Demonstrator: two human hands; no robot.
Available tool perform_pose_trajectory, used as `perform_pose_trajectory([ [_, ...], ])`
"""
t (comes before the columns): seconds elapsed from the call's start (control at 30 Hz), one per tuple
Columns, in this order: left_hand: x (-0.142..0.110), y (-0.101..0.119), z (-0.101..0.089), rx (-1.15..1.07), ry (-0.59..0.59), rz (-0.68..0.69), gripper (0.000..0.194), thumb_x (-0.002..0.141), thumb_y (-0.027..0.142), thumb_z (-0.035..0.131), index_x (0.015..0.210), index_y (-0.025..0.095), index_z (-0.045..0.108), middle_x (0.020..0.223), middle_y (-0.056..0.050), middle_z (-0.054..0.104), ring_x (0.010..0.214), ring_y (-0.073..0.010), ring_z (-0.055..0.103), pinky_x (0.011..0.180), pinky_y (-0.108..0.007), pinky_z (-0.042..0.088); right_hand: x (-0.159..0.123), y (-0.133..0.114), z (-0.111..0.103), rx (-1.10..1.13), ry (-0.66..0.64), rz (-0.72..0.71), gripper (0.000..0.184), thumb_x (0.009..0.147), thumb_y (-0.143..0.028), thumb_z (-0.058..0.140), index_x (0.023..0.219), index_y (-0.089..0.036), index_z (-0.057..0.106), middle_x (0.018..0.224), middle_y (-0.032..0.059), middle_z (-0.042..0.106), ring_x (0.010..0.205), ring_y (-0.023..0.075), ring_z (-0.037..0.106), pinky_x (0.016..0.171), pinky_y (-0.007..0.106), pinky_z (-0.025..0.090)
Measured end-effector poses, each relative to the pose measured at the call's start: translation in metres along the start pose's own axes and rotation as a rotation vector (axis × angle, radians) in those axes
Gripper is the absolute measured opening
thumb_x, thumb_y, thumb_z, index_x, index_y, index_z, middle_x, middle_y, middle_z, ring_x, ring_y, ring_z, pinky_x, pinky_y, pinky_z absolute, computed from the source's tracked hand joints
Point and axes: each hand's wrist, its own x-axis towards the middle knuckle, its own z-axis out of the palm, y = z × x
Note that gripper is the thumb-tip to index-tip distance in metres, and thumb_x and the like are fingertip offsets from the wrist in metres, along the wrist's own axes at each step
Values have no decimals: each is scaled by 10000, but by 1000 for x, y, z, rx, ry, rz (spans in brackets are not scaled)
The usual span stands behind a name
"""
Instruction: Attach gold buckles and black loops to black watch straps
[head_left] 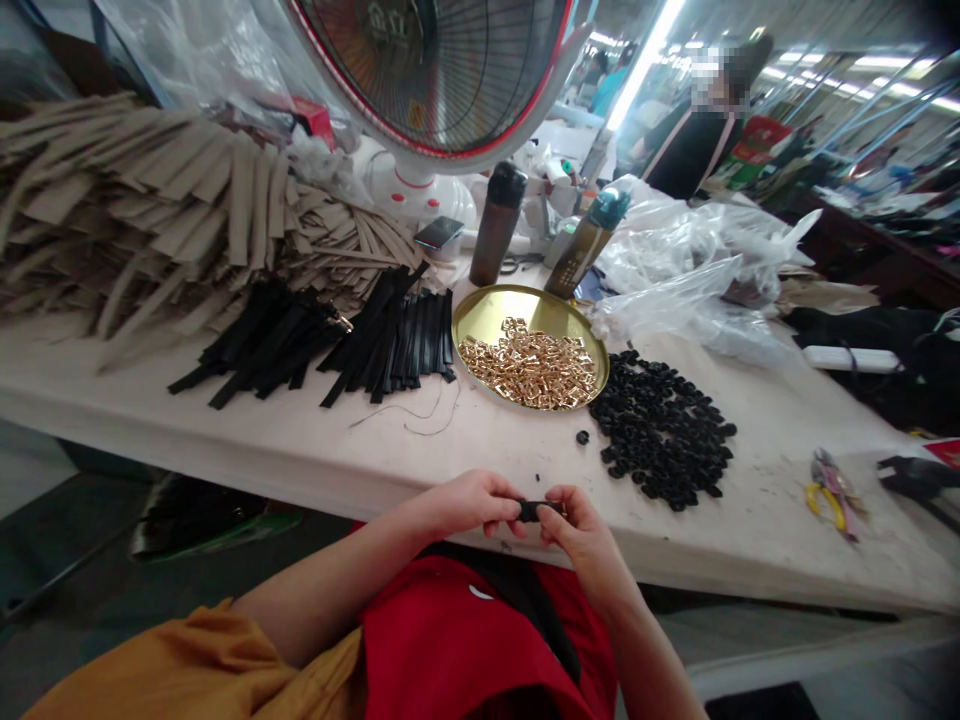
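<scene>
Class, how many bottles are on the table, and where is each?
2: a dark bottle behind the gold tray, and a teal-capped bottle to that bottle's right. More could be hidden.

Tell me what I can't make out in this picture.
In the head view:
Held black piece: ends covered by left hand and right hand.
Electric fan: top cut off by the upper edge.
Golden tray: part of its floor hidden beneath metal buckles.
Small black parts: lower ones covered by upper ones; details too small.
</scene>
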Motion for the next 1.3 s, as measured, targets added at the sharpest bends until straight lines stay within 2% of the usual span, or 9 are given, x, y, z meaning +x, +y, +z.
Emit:
perform_pose_trajectory([
  [0.2,-4,-3,-4,-84,-125,25,241,695,213,497,882,125,622,725,8,628,488,-49,388,485,-172,333,-3,0,-1,120,-112,115,318,678,-436,609,809,-210,428,490,-78,468,460,110,454,511,242,364],
  [0.27,-1,-5,-3,-57,-109,18,248,689,180,471,883,120,614,724,6,624,486,-50,393,478,-173,337,-3,2,2,35,-46,66,298,687,-430,594,816,-210,441,510,-67,480,467,121,458,511,255,372],
  [0.4,8,-9,0,20,-9,-27,249,689,162,445,865,95,607,693,-2,611,463,-48,390,457,-173,330,-3,1,8,-327,165,-183,214,700,-390,573,784,-198,530,688,20,587,618,177,526,598,302,403],
  [0.47,10,-9,0,5,-19,-18,243,701,180,451,865,91,607,678,-2,606,470,-48,394,462,-170,332,-3,0,9,-353,133,-215,185,713,-376,559,759,-197,544,684,23,590,618,177,528,590,298,409],
  [0.6,8,-10,-6,-52,-114,4,236,691,180,473,886,122,592,752,3,618,517,-50,467,550,-184,390,-1,4,8,-182,46,-79,202,730,-396,544,776,-204,501,503,-55,486,453,131,459,484,258,385],
  [0.73,6,-13,-8,13,-117,-76,136,712,235,474,741,131,556,753,-6,633,543,-72,539,612,-222,409,0,12,11,-96,43,-45,211,746,-409,523,790,-210,469,491,-70,462,457,126,459,504,255,383],
  [1.0,11,-18,6,76,28,-56,132,709,224,489,737,123,569,576,21,607,573,-101,565,585,-206,387,-11,3,5,-504,53,-358,75,761,-276,488,770,-205,510,707,21,565,655,176,520,617,289,410],
  [1.1,9,-14,7,60,16,-51,138,702,222,499,744,123,585,560,28,602,592,-108,567,612,-209,407,-14,2,0,-550,10,-387,103,798,-292,439,793,-208,498,717,26,568,666,179,532,618,290,419],
  [1.3,3,-9,2,145,-55,21,207,698,249,520,829,139,638,670,29,640,687,-115,572,675,-192,403,-12,5,3,-611,69,-389,206,850,-330,350,862,-203,512,757,48,612,698,196,571,637,308,426],
])
